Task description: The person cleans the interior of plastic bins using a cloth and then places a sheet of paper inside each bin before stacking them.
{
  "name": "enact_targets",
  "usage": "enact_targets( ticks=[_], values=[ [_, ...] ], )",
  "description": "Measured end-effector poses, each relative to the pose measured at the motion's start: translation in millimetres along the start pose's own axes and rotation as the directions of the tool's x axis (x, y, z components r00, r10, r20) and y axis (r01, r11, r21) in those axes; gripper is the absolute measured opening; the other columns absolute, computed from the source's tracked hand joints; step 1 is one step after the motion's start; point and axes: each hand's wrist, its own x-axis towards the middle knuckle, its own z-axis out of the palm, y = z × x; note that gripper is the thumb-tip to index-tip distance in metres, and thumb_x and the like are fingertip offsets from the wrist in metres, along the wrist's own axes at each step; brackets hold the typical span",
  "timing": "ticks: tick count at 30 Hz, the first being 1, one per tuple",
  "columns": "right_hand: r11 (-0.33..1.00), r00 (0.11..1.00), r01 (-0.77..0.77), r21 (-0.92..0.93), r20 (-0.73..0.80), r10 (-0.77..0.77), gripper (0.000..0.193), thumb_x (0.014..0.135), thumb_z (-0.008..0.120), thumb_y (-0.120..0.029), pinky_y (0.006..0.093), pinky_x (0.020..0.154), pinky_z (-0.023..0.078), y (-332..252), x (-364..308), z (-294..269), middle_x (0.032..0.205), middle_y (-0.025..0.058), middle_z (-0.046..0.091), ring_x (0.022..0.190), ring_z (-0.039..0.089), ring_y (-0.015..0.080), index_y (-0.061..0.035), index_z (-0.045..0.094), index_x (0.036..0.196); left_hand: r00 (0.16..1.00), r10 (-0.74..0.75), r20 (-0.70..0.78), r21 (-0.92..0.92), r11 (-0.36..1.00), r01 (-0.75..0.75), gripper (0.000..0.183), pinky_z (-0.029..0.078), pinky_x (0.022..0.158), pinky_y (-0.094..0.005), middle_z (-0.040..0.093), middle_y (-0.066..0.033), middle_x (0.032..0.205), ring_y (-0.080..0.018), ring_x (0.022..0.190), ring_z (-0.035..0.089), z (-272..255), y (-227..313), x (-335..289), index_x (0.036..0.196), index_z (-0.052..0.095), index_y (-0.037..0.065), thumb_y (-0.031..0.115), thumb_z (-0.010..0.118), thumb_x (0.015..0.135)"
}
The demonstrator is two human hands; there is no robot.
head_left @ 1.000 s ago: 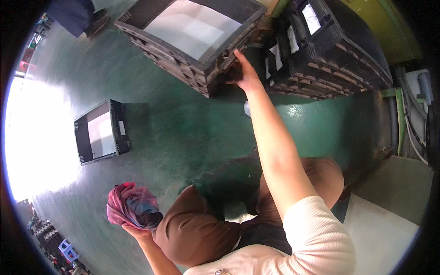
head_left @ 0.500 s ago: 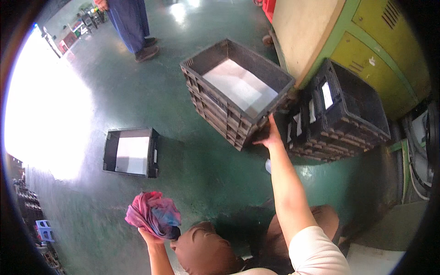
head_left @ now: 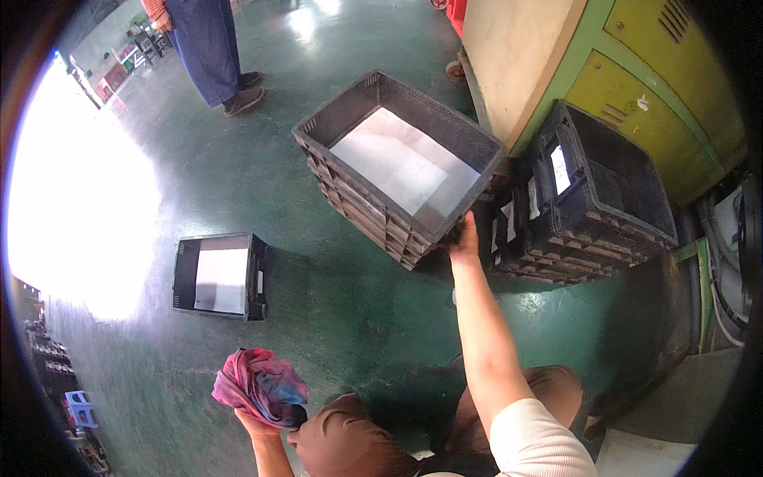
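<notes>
In my left hand (head_left: 256, 424) is a bunched pink, purple and blue cloth (head_left: 256, 385), held low near my knee. My right arm reaches forward, and my right hand (head_left: 466, 241) is closed on the near corner of a stack of black plastic crates (head_left: 354, 203). Its fingertips are partly hidden by the crate corner. A white sheet (head_left: 401, 163) lies on the bottom of the top crate, which holds nothing else I can make out. Farther left, a single black crate (head_left: 258, 278) with a white sheet (head_left: 222, 280) in it sits on the green floor.
A second stack of black crates (head_left: 592, 215) with white labels stands at the right, beside yellow-green metal cabinets (head_left: 636, 103). Cables (head_left: 715, 270) run along the right side. A person in blue trousers (head_left: 203, 52) stands at the far left. A blue stool (head_left: 80, 409) is at the left edge.
The crate stack under my right hand has shifted slightly left, and that hand's fingers have closed in at the corner. My left hand still holds the cloth. The standing person appears farther left.
</notes>
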Motion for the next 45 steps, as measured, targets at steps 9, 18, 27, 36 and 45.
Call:
enact_targets(
  ticks=[9,18,27,36,45],
  values=[
    [0.957,0.95,0.269,0.111,-0.194,-0.244,0.046,0.071,0.057,-0.048,0.06,0.073,0.036,7.3,58.6,-0.7,0.103,0.0034,0.06,0.093,0.056,0.029,-0.0169,0.057,0.104,0.992,0.025,0.123,0.075,0.997,-0.035,0.089,0.042,0.09,-0.0427,0.044,-0.0123,0.124,-0.0272,0.109,0.045,28.8,-8.0,9.2,0.127,0.034,0.006,0.061,0.061,0.063],
    [0.983,0.915,0.177,-0.048,-0.361,-0.182,0.084,0.071,0.062,-0.053,0.0708,0.087,0.024,-31.2,18.3,43.0,0.142,0.0042,0.017,0.128,0.018,0.0359,-0.0175,0.022,0.136,0.997,-0.079,0.024,0.049,0.996,0.078,0.101,0.042,0.088,-0.0415,0.044,-0.01,0.121,-0.0262,0.107,0.046,8.2,-20.4,16.1,0.128,0.033,0.006,0.059,0.073,0.051],
    [0.115,0.822,0.567,-0.815,0.57,-0.012,0.036,0.075,0.067,-0.018,0.0262,0.072,0.047,-222.5,-192.0,84.8,0.099,0.0079,0.058,0.086,0.057,0.0148,-0.0066,0.055,0.107,0.979,-0.06,0.195,0.042,0.998,0.053,0.083,0.039,0.091,-0.0452,0.047,-0.0097,0.12,-0.0271,0.108,0.046,87.7,-14.5,14.4,0.127,0.036,0.007,0.055,0.065,0.065],
    [-0.779,0.889,0.09,-0.621,0.402,-0.218,0.063,0.06,0.075,-0.015,0.0398,0.099,0.033,-389.9,-247.1,2.3,0.123,0.0105,0.049,0.117,0.043,0.0288,-0.0139,0.048,0.116,0.915,-0.142,0.377,-0.086,0.979,0.187,0.066,0.038,0.094,-0.044,0.047,-0.0117,0.121,-0.0277,0.11,0.045,93.4,25.7,12.1,0.124,0.041,0.006,0.055,0.044,0.079],
    [-0.717,0.864,0.271,-0.643,0.491,-0.114,0.037,0.063,0.069,-0.011,0.036,0.081,0.043,-445.5,-316.4,99.3,0.094,0.0146,0.06,0.092,0.057,0.0296,-0.0015,0.057,0.096,0.972,0.143,0.184,0.156,0.972,-0.173,0.063,0.04,0.091,-0.0404,0.049,-0.0127,0.118,-0.0243,0.106,0.048,116.5,81.1,-23.1,0.121,0.042,0.001,0.046,0.051,0.079]
  ],
)
